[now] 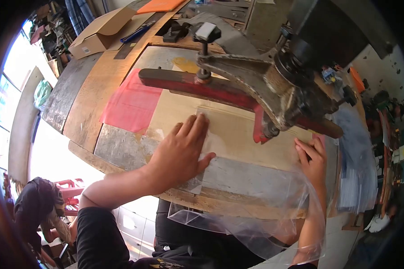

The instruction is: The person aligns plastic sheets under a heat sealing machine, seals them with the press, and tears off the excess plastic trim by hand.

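Plastic runs sideways from under your flat left hand, thumb out wide, toward your right hand, its fingers bent almost shut on something I cannot tell, and sags over the table's near edge.

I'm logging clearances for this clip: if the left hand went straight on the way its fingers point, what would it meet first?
Probably the long red-sided bar just beyond the fingertips of the left hand. Its height above the beige sheet is unclear, so the fingers might pass under it.
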